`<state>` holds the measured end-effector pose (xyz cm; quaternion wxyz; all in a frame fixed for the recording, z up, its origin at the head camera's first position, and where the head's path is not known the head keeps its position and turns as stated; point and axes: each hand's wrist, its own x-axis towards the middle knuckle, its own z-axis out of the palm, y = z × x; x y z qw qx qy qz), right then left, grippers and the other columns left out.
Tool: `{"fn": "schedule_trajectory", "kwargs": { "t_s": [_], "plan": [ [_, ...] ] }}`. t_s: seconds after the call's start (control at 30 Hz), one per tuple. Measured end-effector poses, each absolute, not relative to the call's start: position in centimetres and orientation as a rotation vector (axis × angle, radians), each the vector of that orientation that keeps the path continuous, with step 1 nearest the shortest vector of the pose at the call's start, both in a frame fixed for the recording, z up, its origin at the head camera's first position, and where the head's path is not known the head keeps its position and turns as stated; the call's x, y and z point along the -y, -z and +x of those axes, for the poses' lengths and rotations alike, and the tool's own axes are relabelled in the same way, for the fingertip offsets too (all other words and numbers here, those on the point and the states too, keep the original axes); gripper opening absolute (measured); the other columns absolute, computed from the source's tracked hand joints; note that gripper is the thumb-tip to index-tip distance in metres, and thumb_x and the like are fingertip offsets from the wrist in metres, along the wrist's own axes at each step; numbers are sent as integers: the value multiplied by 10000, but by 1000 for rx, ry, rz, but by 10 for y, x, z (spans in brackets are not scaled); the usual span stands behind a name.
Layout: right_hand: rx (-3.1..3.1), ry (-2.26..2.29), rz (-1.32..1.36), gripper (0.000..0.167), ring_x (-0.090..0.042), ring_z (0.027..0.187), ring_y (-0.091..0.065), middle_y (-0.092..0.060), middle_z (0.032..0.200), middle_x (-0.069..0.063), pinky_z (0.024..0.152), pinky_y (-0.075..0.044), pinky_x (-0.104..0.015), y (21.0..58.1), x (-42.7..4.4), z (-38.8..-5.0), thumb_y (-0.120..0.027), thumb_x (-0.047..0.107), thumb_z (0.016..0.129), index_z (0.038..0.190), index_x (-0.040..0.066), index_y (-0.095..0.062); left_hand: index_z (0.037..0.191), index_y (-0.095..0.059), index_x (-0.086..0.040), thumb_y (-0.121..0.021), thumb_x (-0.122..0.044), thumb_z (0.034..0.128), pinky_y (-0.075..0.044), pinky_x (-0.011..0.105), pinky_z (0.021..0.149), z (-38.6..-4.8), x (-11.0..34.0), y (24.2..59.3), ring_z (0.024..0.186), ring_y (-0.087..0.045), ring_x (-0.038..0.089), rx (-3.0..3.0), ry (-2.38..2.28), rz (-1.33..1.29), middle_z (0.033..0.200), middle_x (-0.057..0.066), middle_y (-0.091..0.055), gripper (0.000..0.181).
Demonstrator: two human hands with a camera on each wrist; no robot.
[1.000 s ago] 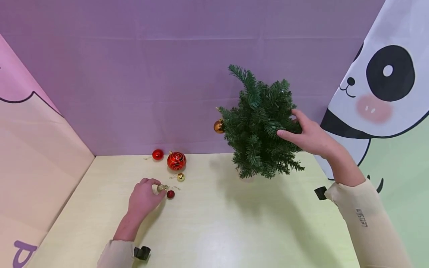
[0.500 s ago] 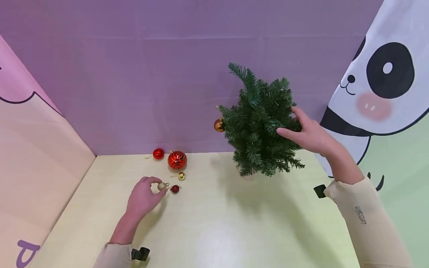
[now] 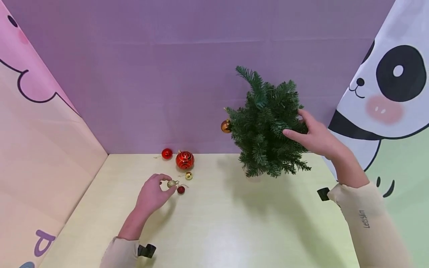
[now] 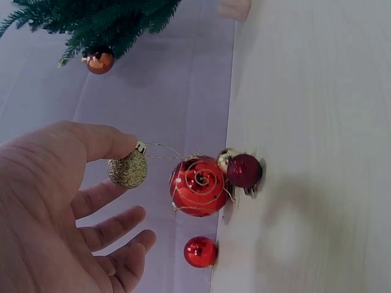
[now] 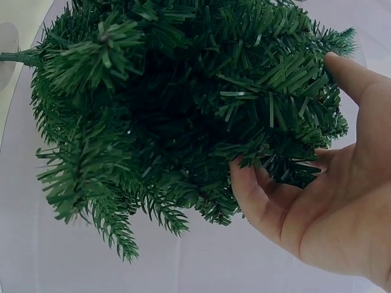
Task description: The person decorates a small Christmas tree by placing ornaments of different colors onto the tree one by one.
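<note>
Pinches gold glitter ball btwn thumb & finger of L hand, holding it off table, apart from other balls. Curls remaining fingers loosely w/o touching ball. Trails thin string loop from its cap twd big red ball.

Cups right side of green tree w/ R hand, hooking bent fingers into branches & laying thumb across near side of foliage. Can't tell how firmly, w/ some fingertips hidden in needles. Has tree nr back of table, well right of L hand, on pale base, mostly hidden in head view. Has copper ball hanging at tree's left edge.

Has dark red ball on table just beside L thumb, small shiny gold ball a bit behind. Has big red ball w/ gold swirls farther back, plain red ball to its left nr back edge.

Wears beige sleeves, w/ lettering on right one. Faces purple backdrop w/ panda print on right.
</note>
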<state>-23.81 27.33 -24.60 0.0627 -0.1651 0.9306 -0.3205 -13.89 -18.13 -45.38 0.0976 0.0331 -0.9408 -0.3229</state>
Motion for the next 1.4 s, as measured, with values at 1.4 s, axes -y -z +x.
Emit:
{"fn": "schedule_trajectory", "kwargs": {
  "t_s": [1.4],
  "plan": [
    [-3001, 693, -391, 1077, -462, 1364, -257, -178, 1557, -248, 1028, -269, -633, 225, -252, -224, -467, 722, 864, 1547, 23, -15, 1116, -671, -69, -764, -239, 834, -487, 378, 684, -160, 138, 395, 863, -574, 241, 2649, 1136, -173, 1113, 51, -616, 342]
  ]
}}
